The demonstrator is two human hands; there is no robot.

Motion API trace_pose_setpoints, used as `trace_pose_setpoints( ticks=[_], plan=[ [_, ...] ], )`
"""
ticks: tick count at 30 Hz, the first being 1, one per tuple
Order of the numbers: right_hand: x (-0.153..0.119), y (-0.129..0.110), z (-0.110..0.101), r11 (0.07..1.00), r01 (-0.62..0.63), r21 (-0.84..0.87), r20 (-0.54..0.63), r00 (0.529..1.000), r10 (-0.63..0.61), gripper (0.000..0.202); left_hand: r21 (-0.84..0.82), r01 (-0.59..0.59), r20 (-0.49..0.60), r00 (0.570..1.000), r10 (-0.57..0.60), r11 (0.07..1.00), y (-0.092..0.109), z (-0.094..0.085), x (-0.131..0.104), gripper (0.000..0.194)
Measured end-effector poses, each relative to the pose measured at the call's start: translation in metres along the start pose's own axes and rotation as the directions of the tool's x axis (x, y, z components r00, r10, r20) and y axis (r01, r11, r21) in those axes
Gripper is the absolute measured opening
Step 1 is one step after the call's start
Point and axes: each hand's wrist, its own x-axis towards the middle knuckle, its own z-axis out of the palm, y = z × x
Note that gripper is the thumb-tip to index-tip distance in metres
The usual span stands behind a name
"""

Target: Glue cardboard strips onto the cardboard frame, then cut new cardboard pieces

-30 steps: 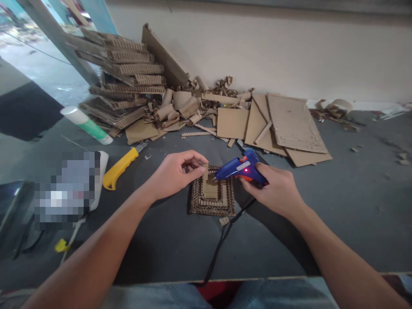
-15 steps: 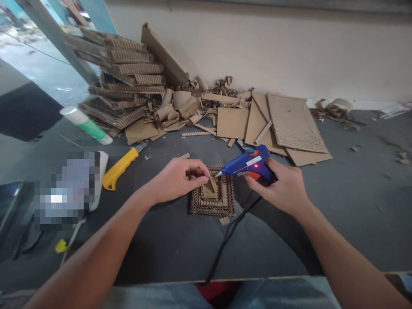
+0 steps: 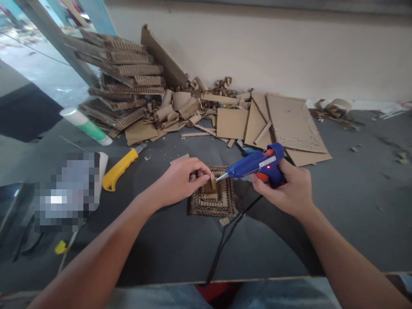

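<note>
Between the thumb and fingers of my left hand (image 3: 185, 180) is a small cardboard strip (image 3: 213, 182), held over a stepped, square cardboard piece (image 3: 229, 206). That piece has layered corrugated borders and lies flat on the dark table. My right hand (image 3: 289, 184) grips a blue hot glue gun (image 3: 254, 165) with a small red light showing. Its metal nozzle points left, close to the strip; whether the two touch I cannot tell. The black cord (image 3: 222, 242) runs down toward the table's front edge.
A yellow utility knife (image 3: 120, 169), a white-and-green tube (image 3: 86, 125) and a blurred-out device (image 3: 69, 191) lie to the left. Stacked cardboard frames (image 3: 128, 68), curled scraps (image 3: 183, 105) and flat cardboard sheets (image 3: 294, 122) line the back by the wall.
The glue gun has moved slightly right and down, its nozzle drawing away from my left fingertips. The strip in my left hand has turned and stands more upright.
</note>
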Motion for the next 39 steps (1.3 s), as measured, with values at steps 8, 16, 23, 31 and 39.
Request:
trace_pose_setpoints(
  ticks=[8, 16, 23, 31, 39],
  plan=[
    [0.001, 0.001, 0.000, 0.998, -0.049, -0.035, -0.056, 0.997, 0.047, 0.025, 0.142, -0.065, -0.055, 0.996, 0.073, 0.988, 0.003, 0.010, 0.001, 0.017],
    [0.000, 0.001, 0.001, 0.997, -0.058, -0.042, -0.063, 0.996, 0.056, 0.022, 0.184, -0.033, -0.024, 0.999, 0.038, 0.982, 0.009, 0.013, -0.001, 0.029],
    [0.001, -0.001, 0.000, 0.997, -0.065, -0.032, -0.049, 0.997, 0.063, 0.020, 0.123, -0.026, -0.066, 0.997, 0.034, 0.992, 0.008, 0.016, 0.001, 0.015],
    [0.001, -0.001, 0.000, 0.998, -0.059, -0.027, -0.050, 0.997, 0.058, 0.023, -0.040, 0.028, 0.001, 1.000, -0.028, 0.999, 0.013, 0.008, 0.002, 0.010],
    [0.003, -0.002, -0.001, 0.998, -0.044, -0.035, -0.055, 0.998, 0.042, 0.023, -0.169, 0.150, 0.107, 0.985, -0.133, 0.974, 0.009, 0.007, 0.001, 0.020]
  ],
)
